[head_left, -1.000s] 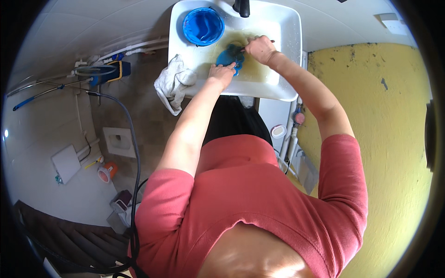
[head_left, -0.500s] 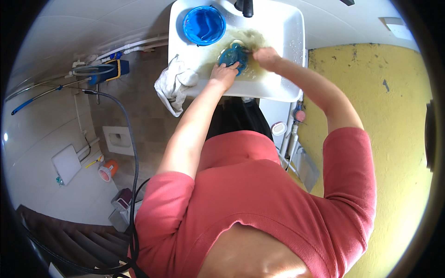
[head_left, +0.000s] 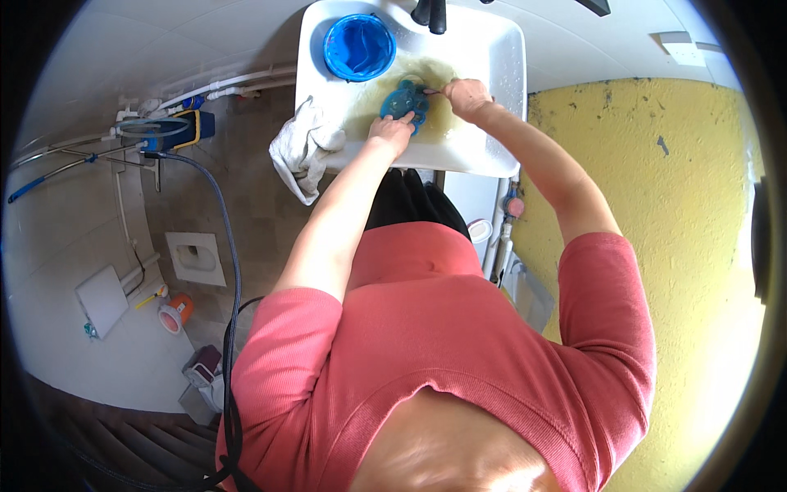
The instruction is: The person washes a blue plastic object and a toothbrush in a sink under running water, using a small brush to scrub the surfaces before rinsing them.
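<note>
White washroom sink (head_left: 506, 107) with murky water (head_left: 447, 129) inside. Nearest, over its left rim, pale cloth (head_left: 303, 149). Beyond, in the water, pressing down on blue scalloped piece (head_left: 398, 105) with left hand (head_left: 392, 135) outspread; pinching slender tool (head_left: 430, 91) (too small to identify) in right hand (head_left: 469, 98). Seemingly well under way, unfinished with both hands engaged. Farther: blue bucket (head_left: 361, 75), dark faucet (head_left: 437, 18).

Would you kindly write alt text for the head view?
A person's left hand touches a blue object in a white sink with yellowish liquid; the right hand holds a thin item beside it. A blue bucket stands inside; a cloth hangs over the edge.
</note>
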Action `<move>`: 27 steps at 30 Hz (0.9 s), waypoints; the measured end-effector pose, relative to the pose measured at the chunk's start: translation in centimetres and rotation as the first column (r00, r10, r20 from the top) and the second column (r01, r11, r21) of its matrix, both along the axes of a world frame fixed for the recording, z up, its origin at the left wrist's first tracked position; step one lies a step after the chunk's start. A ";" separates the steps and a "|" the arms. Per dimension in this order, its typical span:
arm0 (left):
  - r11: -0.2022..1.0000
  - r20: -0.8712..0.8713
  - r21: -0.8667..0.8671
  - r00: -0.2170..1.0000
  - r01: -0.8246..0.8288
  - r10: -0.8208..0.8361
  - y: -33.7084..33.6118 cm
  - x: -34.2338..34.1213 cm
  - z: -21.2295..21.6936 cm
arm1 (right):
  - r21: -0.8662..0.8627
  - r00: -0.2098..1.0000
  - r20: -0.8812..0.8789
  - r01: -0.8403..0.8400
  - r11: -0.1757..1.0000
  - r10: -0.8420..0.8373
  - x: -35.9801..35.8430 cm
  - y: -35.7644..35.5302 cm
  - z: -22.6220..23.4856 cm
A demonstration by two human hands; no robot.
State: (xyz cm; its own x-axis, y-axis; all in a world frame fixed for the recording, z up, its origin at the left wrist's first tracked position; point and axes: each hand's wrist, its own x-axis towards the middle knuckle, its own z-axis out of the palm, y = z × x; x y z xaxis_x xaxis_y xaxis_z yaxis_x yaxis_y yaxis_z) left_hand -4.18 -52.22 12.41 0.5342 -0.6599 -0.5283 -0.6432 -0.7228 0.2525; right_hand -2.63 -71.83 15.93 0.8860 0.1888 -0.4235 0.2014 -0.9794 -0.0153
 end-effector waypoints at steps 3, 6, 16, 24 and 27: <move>1.000 0.003 0.003 1.000 -0.010 0.010 -0.1 0.1 0.1 | -0.041 0.994 0.005 -0.112 0.993 0.113 -0.1 -0.1 2.5; 1.000 0.026 0.012 1.000 0.008 -0.008 -0.1 0.1 0.1 | -0.121 0.954 -0.046 -0.299 0.946 0.296 -1.0 0.3 2.5; 0.927 0.116 -0.277 0.949 -0.252 0.293 2.0 -1.0 -7.6 | 0.215 0.986 0.159 -0.088 0.973 0.054 -3.7 4.3 -6.2; 0.998 -0.005 -0.051 1.000 -0.027 0.027 -1.0 0.5 -2.7 | 0.259 0.139 -0.878 0.943 -0.209 -0.458 -0.7 3.8 -10.3; 0.998 0.059 -0.049 0.998 0.031 -0.029 1.1 0.8 -1.6 | 0.501 0.752 -0.388 0.657 0.563 -0.533 -2.0 6.1 -6.0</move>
State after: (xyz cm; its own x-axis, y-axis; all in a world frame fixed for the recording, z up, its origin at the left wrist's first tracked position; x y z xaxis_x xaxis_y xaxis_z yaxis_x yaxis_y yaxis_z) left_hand -3.37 -51.11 10.82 0.5425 -0.7010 -0.4629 -0.6790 -0.6904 0.2498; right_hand -4.67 -65.69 9.89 0.8110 -0.0984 -0.5767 -0.4916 -0.6491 -0.5805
